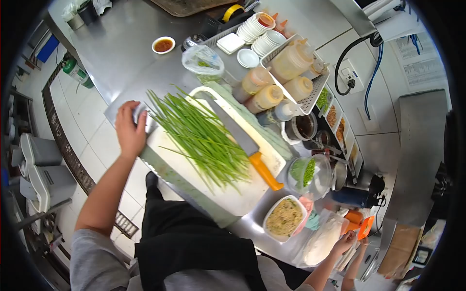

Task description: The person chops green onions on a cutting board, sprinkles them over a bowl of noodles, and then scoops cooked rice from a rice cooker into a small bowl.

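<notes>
My left hand (130, 130) grips a shiny silver-grey piece (112, 112) at the left end of the white cutting board (228, 200), its fingers bent over it. Long green stalks (201, 140) lie loosely across the board. Beside them a knife with an orange handle (264, 170) rests with its blade toward the upper left. Far off at lower right, my right hand (344, 242) has curled fingers close to an orange object (365, 227); what they pinch is too small to make out.
Another person's hand (363, 244) is just beside my right hand. A tub of yellowish food (285, 218), a clear container of chopped greens (305, 172), sauce bottles (266, 97) and a bagged item (209, 63) surround the board. A sauce dish (163, 45) stands farther back.
</notes>
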Motion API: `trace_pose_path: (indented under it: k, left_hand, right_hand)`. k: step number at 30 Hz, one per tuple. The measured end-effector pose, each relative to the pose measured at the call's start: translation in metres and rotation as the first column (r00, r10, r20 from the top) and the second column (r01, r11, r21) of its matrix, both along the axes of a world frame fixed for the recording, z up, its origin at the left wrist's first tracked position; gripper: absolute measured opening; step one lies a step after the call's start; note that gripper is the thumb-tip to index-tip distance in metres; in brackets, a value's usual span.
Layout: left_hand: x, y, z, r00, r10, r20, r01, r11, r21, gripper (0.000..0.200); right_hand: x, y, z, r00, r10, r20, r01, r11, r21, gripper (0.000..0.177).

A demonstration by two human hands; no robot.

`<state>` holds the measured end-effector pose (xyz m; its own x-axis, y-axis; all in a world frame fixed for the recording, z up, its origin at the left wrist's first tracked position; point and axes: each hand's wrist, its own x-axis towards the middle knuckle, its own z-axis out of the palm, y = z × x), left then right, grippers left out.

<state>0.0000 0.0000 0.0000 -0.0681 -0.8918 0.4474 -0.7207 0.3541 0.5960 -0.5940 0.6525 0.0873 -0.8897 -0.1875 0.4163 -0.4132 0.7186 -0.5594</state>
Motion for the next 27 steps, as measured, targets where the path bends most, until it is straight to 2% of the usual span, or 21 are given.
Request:
trace_pose_path:
  k: [2,3,4,5,7,9,10,11,12,13,14,15,17,18,19,20,21,23,24,25,27]
  left_hand:
    - [-0.013,0.001,-0.004,0.999,-0.017,-0.050,0.017,1.000,0.006,0.025]
    - [0.005,0.003,-0.004,0.991,-0.030,-0.132,0.028,1.000,-0.011,0.024]
    - [0.008,0.005,-0.001,0.977,-0.036,-0.210,0.041,0.999,0.018,0.019]
    - [0.012,0.005,0.001,0.956,-0.047,-0.289,0.062,0.997,0.045,0.015]
    - [0.020,-0.003,-0.010,0.877,-0.106,-0.469,0.147,0.988,0.052,0.006]
    - [0.030,-0.009,-0.025,0.755,-0.181,-0.631,0.303,0.949,0.091,0.009]
    - [0.039,-0.013,-0.024,0.688,-0.158,-0.708,0.418,0.884,0.208,0.009]
    - [0.048,-0.016,-0.021,0.625,-0.114,-0.772,0.527,0.791,0.311,0.009]
    - [0.057,-0.019,-0.013,0.619,-0.142,-0.772,0.552,0.778,0.299,0.009]
    - [0.065,-0.020,0.001,0.640,-0.132,-0.757,0.608,0.689,0.394,0.007]
    - [0.071,-0.020,0.014,0.662,-0.128,-0.738,0.652,0.584,0.484,0.007]
    - [0.076,-0.016,0.027,0.653,-0.157,-0.741,0.675,0.564,0.476,0.007]
    - [0.085,-0.007,0.047,0.709,-0.456,-0.538,0.693,0.592,0.411,0.012]
    - [0.087,-0.006,0.042,0.651,-0.586,-0.483,0.746,0.611,0.264,0.023]
    - [0.087,-0.003,0.046,0.630,-0.613,-0.477,0.767,0.586,0.261,0.023]
    - [0.087,-0.001,0.052,0.590,-0.724,-0.357,0.805,0.564,0.186,0.028]
    - [0.087,0.003,0.056,0.543,-0.809,-0.226,0.840,0.531,0.113,0.033]
    - [0.085,0.011,0.056,0.495,-0.846,-0.200,0.869,0.477,0.132,0.039]
    - [0.081,0.017,0.061,0.449,-0.890,-0.079,0.892,0.442,0.096,0.040]
    - [0.076,0.021,0.066,0.399,-0.916,0.046,0.914,0.401,0.062,0.041]
    - [0.063,0.031,0.072,0.347,-0.931,0.116,0.933,0.355,0.062,0.044]
  right_hand:
    - [0.043,-0.033,-0.008,0.979,0.118,-0.165,-0.128,0.990,-0.052,0.016]
    - [0.109,-0.062,0.041,0.970,0.074,-0.230,-0.061,0.996,0.063,0.016]
    - [0.148,-0.099,0.056,0.965,0.027,-0.263,0.013,0.989,0.150,0.017]
    - [0.171,-0.122,0.054,0.946,0.057,-0.321,-0.030,0.996,0.088,0.016]
    - [0.219,-0.180,0.047,0.900,0.065,-0.430,-0.024,0.995,0.101,0.012]
    - [0.269,-0.245,0.051,0.940,0.315,-0.128,-0.296,0.944,0.150,0.019]
    - [0.303,-0.296,0.065,0.899,0.433,-0.057,-0.406,0.876,0.261,0.025]
    - [0.314,-0.325,0.059,0.833,0.545,-0.092,-0.452,0.767,0.455,0.037]
    - [0.326,-0.352,0.052,0.827,0.560,0.043,-0.521,0.735,0.433,0.043]
    - [0.331,-0.373,0.045,0.803,0.570,0.176,-0.587,0.704,0.398,0.048]
    - [0.323,-0.381,0.028,0.803,0.567,0.184,-0.573,0.649,0.501,0.055]
    - [0.314,-0.386,0.010,0.806,0.559,0.197,-0.551,0.583,0.597,0.062]
    - [0.302,-0.394,-0.006,0.818,0.472,0.329,-0.553,0.487,0.677,0.068]
    - [0.299,-0.399,-0.004,0.835,0.444,0.326,-0.535,0.513,0.671,0.068]
    - [0.295,-0.404,-0.002,0.825,0.430,0.367,-0.552,0.478,0.683,0.069]
    - [0.295,-0.405,-0.002,0.812,0.418,0.408,-0.573,0.439,0.692,0.069]
    - [0.297,-0.403,0.001,0.821,0.400,0.406,-0.563,0.458,0.688,0.069]
    - [0.300,-0.397,0.014,0.776,0.533,0.337,-0.598,0.454,0.660,0.064]
    - [0.302,-0.390,0.021,0.771,0.575,0.273,-0.573,0.441,0.691,0.064]
    - [0.309,-0.383,0.036,0.776,0.571,0.270,-0.571,0.453,0.685,0.064]
    - [0.332,-0.362,0.066,0.809,0.515,0.283,-0.544,0.472,0.694,0.064]
